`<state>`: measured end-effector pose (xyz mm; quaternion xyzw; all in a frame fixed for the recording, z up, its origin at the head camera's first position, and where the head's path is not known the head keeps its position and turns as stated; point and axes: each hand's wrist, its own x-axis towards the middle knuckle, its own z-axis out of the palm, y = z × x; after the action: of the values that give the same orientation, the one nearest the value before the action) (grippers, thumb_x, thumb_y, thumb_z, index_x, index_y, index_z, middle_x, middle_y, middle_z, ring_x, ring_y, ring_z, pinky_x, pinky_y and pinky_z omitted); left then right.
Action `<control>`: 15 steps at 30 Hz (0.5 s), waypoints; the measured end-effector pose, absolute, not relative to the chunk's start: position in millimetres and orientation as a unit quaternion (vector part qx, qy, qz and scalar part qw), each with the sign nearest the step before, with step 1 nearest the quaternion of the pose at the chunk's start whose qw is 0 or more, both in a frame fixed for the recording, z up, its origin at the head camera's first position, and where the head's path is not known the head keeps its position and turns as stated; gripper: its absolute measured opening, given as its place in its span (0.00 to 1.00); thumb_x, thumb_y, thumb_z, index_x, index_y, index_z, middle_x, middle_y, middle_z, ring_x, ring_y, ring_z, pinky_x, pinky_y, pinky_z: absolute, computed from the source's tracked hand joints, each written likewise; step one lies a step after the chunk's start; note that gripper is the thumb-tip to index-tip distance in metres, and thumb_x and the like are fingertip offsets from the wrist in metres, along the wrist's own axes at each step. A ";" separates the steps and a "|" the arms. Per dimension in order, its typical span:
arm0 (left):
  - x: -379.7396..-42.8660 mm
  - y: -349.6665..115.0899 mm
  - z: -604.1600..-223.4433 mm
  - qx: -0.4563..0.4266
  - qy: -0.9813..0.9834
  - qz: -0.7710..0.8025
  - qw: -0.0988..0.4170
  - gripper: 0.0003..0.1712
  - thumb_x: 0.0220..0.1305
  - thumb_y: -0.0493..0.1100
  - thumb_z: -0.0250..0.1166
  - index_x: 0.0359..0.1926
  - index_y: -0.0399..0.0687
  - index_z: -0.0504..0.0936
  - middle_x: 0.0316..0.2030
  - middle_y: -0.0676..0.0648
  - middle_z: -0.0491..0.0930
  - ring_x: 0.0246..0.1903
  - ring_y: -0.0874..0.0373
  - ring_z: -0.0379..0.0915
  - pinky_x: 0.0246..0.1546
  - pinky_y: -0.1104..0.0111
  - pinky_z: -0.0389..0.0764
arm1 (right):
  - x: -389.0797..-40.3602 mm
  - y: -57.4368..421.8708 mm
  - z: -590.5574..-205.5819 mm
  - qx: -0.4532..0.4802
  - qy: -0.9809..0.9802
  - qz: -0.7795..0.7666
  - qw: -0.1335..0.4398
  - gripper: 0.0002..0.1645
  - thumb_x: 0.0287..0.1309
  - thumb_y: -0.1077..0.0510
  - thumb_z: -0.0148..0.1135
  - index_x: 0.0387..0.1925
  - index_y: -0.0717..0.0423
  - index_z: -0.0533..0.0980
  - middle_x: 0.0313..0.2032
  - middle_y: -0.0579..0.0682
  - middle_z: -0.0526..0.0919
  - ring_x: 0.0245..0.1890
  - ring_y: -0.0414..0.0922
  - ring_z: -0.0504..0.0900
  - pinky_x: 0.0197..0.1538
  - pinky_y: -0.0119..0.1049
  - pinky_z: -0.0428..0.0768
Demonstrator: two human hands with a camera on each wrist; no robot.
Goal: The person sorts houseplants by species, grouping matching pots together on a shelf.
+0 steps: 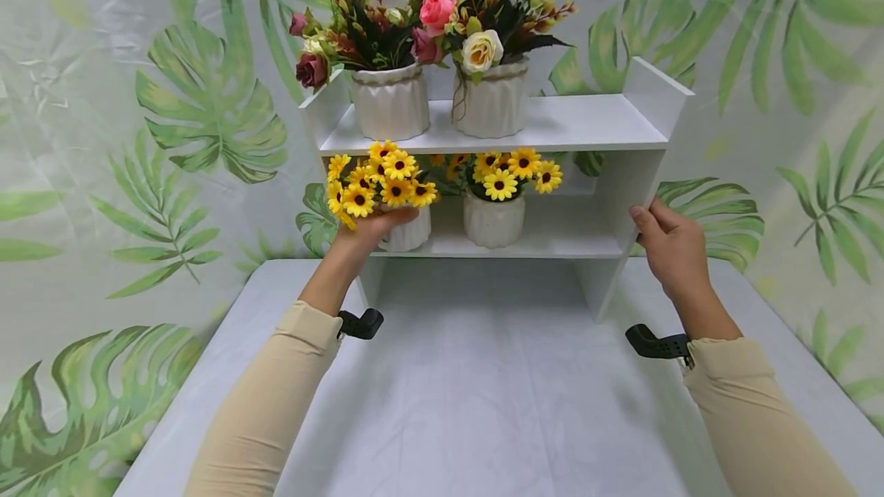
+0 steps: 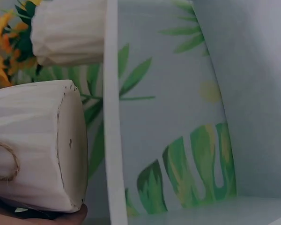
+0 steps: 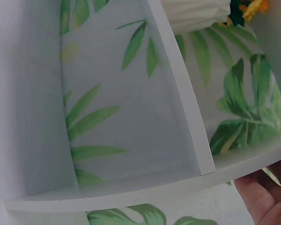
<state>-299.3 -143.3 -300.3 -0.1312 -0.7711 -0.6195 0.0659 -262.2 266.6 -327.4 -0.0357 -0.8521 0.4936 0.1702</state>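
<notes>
My left hand (image 1: 373, 228) grips a ribbed white flowerpot (image 1: 412, 234) of yellow sunflowers (image 1: 378, 184) at the left of the shelf's middle tier. In the left wrist view this pot (image 2: 33, 145) shows its underside and a twine loop, with a gap between its base and the shelf board (image 2: 113, 140). A second sunflower pot (image 1: 494, 219) stands on the middle board to its right. My right hand (image 1: 673, 244) pinches the front edge of the white shelf's right side panel (image 1: 630, 198); in the right wrist view its fingers (image 3: 257, 192) are at that panel's edge.
On the top board (image 1: 587, 117) stand two larger white pots, one with dark red roses (image 1: 407, 102) and one with cream and pink roses (image 1: 492, 102). The shelf stands on a table with a white cloth (image 1: 470, 390). Behind hangs a leaf-print curtain (image 1: 207, 98).
</notes>
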 end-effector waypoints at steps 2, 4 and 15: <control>-304.8 -142.4 -300.4 -0.113 -0.780 -0.612 0.061 0.33 0.56 0.44 0.72 0.60 0.53 0.67 0.57 0.53 0.68 0.61 0.56 0.63 0.70 0.54 0.63 | -261.7 266.4 -326.9 -0.035 -0.851 0.496 0.170 0.37 0.70 0.35 0.45 0.74 0.43 0.57 0.74 0.55 0.61 0.69 0.61 0.69 0.62 0.53 0.73; -309.8 -142.1 -301.6 -0.094 -0.789 -0.604 0.052 0.35 0.56 0.46 0.73 0.62 0.53 0.66 0.61 0.50 0.67 0.64 0.54 0.62 0.72 0.53 0.62 | -261.8 266.3 -326.6 -0.034 -0.850 0.496 0.171 0.37 0.70 0.35 0.45 0.74 0.43 0.57 0.74 0.55 0.61 0.69 0.61 0.70 0.62 0.53 0.73; -327.6 -136.8 -310.6 -0.039 -0.799 -0.599 0.041 0.40 0.58 0.48 0.72 0.68 0.54 0.62 0.67 0.49 0.64 0.69 0.53 0.59 0.75 0.56 0.58 | -262.1 267.4 -325.8 -0.034 -0.849 0.498 0.174 0.35 0.72 0.37 0.46 0.74 0.44 0.58 0.74 0.56 0.63 0.68 0.62 0.71 0.61 0.54 0.74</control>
<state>-327.6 -136.8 -310.6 -0.0386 -0.7988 -0.5990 0.0406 -262.1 267.4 -325.8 -0.0337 -0.8490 0.4976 0.1745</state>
